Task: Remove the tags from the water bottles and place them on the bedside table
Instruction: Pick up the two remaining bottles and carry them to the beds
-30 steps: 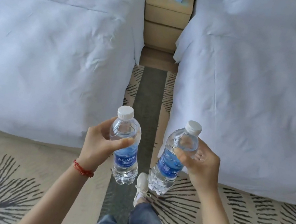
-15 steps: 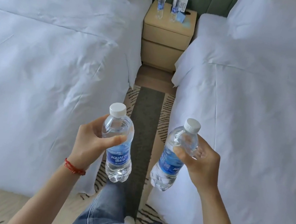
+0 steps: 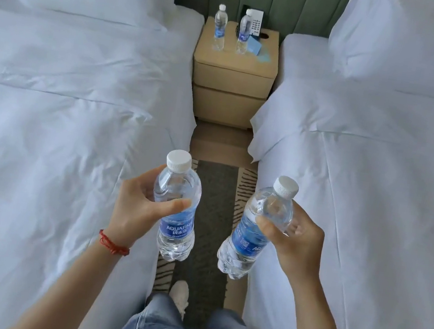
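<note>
Probably a hotel room: twin white beds (image 3: 62, 111) flank a bedside table (image 3: 231, 81) with a phone (image 3: 253, 23).

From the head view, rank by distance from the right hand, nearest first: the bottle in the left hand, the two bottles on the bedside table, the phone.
1. Bottle in the left hand, just left of the right hand.
2. Two table bottles, far ahead, too close to call.
3. Phone, behind them by the headboard.
</note>
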